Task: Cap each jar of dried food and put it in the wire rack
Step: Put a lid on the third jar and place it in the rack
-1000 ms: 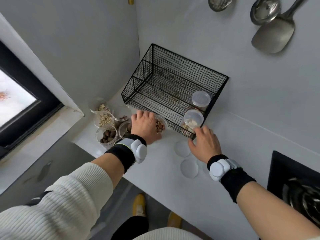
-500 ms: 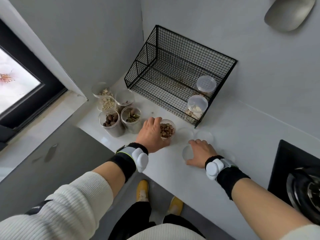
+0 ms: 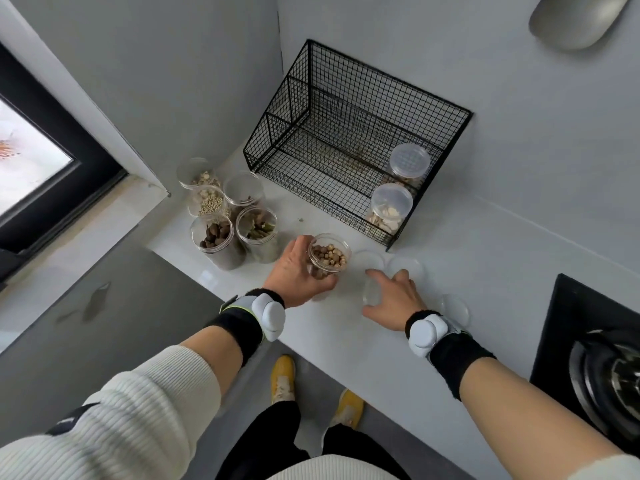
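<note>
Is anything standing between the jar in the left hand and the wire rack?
Nothing visible: bare counter lies between the jar and the wire rack. Two capped jars occupy only its right end.

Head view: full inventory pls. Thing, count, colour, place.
wire rack: 1, black, counter's back corner
capped jars: 2, clear, rack's right end
open jars: 5, clear, clustered left of rack
loose lids: at least 4, clear, counter in front of rack
counter: 1, white
stove: 1, black, right edge
utensil: 1, grey, on wall, top right
window: 1, black frame, left
shoes: 2, yellow, floor
left hand: grips a sixth open jar, brown and tan contents
right hand: fingers over a lid, grip unclear
</note>
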Action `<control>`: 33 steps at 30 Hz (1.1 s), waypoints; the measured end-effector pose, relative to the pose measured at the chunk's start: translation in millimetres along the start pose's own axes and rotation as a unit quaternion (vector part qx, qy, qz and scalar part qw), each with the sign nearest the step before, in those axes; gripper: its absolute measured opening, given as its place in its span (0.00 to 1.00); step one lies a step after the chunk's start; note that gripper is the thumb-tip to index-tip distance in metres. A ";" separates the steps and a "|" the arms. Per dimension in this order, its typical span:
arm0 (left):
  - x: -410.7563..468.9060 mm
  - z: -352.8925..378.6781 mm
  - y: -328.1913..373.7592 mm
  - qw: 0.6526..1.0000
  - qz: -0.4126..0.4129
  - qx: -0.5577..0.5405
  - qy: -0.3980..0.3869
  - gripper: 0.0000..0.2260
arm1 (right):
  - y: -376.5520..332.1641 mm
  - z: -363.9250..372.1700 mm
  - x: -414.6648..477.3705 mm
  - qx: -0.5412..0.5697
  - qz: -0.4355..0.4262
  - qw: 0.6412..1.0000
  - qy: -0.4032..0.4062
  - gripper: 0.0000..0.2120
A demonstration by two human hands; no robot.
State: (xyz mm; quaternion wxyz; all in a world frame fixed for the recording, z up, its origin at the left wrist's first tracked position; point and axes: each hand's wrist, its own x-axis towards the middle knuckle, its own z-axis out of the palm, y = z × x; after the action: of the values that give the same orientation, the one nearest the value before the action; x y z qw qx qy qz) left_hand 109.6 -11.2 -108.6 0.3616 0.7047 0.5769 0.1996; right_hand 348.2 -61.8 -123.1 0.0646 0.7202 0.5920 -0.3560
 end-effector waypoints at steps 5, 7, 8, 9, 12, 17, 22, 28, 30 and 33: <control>-4.8 -17.7 16.9 1.000 -0.001 0.000 0.008 0.39 | -23.8 -47.1 -0.8 0.170 0.020 0.983 0.060 0.23; -4.0 -24.5 21.2 1.000 0.003 0.009 -0.009 0.40 | -32.4 -64.6 2.5 0.204 0.023 0.974 0.095 0.20; -4.3 -28.9 24.1 1.000 0.005 0.016 -0.015 0.41 | -36.2 -71.9 3.4 0.225 0.018 0.968 0.112 0.19; -5.2 -32.3 26.8 0.999 0.010 0.024 -0.018 0.42 | -39.8 -77.9 2.7 0.250 0.010 0.961 0.118 0.21; -6.2 -42.2 34.6 0.998 0.033 0.051 -0.020 0.43 | -54.2 -96.5 -4.4 0.312 -0.045 0.945 0.086 0.25; -3.9 -54.0 42.6 0.995 0.073 0.068 -0.024 0.42 | -72.8 -113.3 -16.5 0.328 -0.124 0.937 0.004 0.24; -0.1 -60.1 46.6 0.991 0.098 0.083 -0.022 0.44 | -78.4 -119.7 -18.4 0.319 -0.190 0.927 -0.060 0.34; 0.4 -63.5 46.1 0.990 0.112 0.083 -0.018 0.45 | -82.4 -125.5 -15.9 0.288 -0.217 0.930 -0.076 0.34; 0.5 -63.9 46.4 0.990 0.114 0.081 -0.018 0.45 | -82.7 -125.4 -13.6 0.279 -0.215 0.932 -0.080 0.34; 2.1 -64.8 47.4 0.989 0.117 0.083 -0.018 0.44 | -83.9 -125.5 -9.8 0.273 -0.209 0.935 -0.084 0.30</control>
State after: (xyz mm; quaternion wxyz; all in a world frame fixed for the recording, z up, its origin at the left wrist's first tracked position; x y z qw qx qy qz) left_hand 96.6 5.5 -31.1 0.2863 0.7985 0.4981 0.1796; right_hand 327.1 19.3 2.9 -0.1606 0.5371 0.6020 -0.5686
